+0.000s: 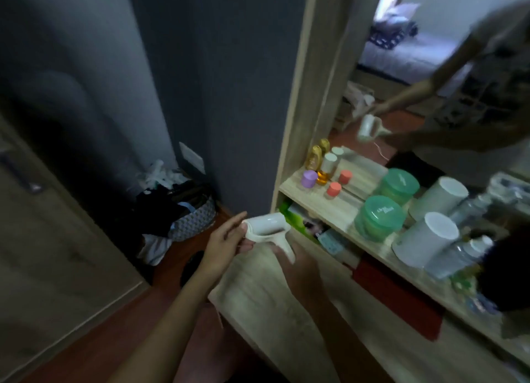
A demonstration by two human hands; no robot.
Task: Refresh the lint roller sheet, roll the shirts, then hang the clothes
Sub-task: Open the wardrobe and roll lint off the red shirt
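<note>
A cream lint roller point(268, 229) with a white roll is held in front of me, level with the dresser shelf. My right hand point(298, 270) grips its handle from below. My left hand point(226, 242) touches the roller's left end, thumb and fingers pinching at the edge of the roll. The mirror point(430, 81) above the shelf reflects the roller and both arms. No shirts or hangers are in view.
A wooden dresser shelf point(324, 207) holds small bottles with purple and coral caps, two green-lidded jars point(380, 217) and white cylinders point(427, 240). A patterned laundry basket point(192, 213) stuffed with dark clothes stands in the corner by the grey wall. Reddish floor lies below.
</note>
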